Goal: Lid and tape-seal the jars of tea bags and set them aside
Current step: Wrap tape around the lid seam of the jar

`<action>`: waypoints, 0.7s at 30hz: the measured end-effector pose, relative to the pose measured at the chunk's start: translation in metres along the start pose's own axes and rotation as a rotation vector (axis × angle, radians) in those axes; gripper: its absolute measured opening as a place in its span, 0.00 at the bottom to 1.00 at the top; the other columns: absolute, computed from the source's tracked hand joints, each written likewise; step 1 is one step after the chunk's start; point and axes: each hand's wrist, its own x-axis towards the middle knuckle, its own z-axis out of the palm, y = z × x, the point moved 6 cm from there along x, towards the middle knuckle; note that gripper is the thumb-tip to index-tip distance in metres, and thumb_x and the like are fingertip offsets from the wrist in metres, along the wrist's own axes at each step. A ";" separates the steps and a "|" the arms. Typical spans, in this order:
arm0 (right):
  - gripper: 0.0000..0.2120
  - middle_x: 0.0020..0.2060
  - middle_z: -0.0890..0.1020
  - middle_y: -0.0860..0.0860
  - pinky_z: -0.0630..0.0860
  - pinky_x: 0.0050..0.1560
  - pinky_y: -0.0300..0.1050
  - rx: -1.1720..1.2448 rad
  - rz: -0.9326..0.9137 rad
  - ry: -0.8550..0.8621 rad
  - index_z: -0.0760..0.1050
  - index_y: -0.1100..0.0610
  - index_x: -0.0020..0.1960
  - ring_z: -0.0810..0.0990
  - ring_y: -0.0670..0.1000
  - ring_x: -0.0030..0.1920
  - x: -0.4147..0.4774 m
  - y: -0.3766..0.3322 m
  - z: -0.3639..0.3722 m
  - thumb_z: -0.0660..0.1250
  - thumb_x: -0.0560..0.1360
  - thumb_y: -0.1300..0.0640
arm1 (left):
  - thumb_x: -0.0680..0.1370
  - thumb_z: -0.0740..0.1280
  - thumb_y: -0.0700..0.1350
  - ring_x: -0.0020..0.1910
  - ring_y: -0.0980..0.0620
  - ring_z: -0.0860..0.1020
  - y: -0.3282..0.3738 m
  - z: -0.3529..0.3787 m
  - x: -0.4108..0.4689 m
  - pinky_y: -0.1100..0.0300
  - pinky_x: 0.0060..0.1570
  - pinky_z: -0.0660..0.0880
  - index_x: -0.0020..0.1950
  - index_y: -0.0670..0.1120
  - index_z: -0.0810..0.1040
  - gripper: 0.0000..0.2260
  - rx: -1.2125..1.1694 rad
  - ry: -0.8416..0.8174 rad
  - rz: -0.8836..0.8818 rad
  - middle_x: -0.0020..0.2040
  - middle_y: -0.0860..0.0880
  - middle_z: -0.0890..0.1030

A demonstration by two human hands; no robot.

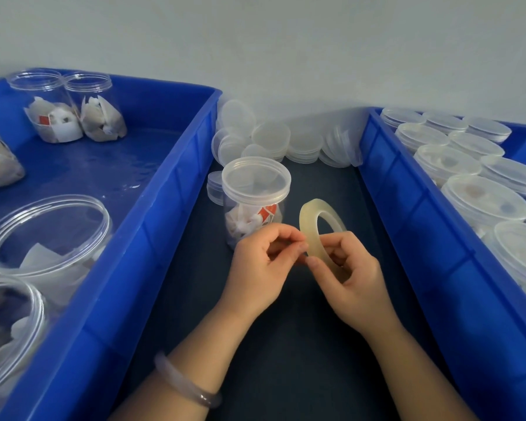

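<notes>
Now: my right hand (354, 279) grips the tape roll (308, 227); my left hand (260, 264) pinches its edge.
Next, I judge: peel a clean end, then wrap the lid seam of the jar (251, 215).

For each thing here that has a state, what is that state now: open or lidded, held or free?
Clear plastic jar of tea bags on the dark table: lid on, upright, not held.
Translucent roll of tape: held by the right hand; the left hand pinches its edge.
Clear jars in the left blue crate: open.
Clear jars in the right blue crate: lidded.
Loose round lids: piled.
</notes>
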 end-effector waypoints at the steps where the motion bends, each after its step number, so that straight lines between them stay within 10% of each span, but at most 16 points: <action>1: 0.08 0.41 0.82 0.40 0.74 0.42 0.29 -0.009 0.000 -0.001 0.75 0.57 0.51 0.81 0.39 0.42 0.000 0.000 0.000 0.70 0.73 0.59 | 0.75 0.69 0.34 0.41 0.60 0.81 0.000 0.001 0.000 0.70 0.42 0.76 0.44 0.49 0.78 0.09 0.017 -0.017 0.000 0.41 0.54 0.82; 15: 0.10 0.43 0.82 0.41 0.77 0.44 0.33 -0.065 -0.043 0.024 0.76 0.59 0.52 0.82 0.41 0.44 0.001 -0.004 -0.001 0.72 0.72 0.62 | 0.76 0.68 0.35 0.39 0.53 0.80 0.015 0.002 -0.007 0.64 0.40 0.76 0.47 0.38 0.80 0.02 0.436 0.160 0.332 0.42 0.47 0.81; 21: 0.14 0.39 0.81 0.37 0.75 0.41 0.28 -0.095 0.050 0.134 0.70 0.43 0.53 0.81 0.38 0.42 0.005 -0.005 0.000 0.71 0.72 0.53 | 0.80 0.62 0.36 0.40 0.51 0.78 0.004 0.003 0.000 0.57 0.42 0.76 0.44 0.46 0.72 0.07 0.256 -0.008 0.108 0.40 0.49 0.77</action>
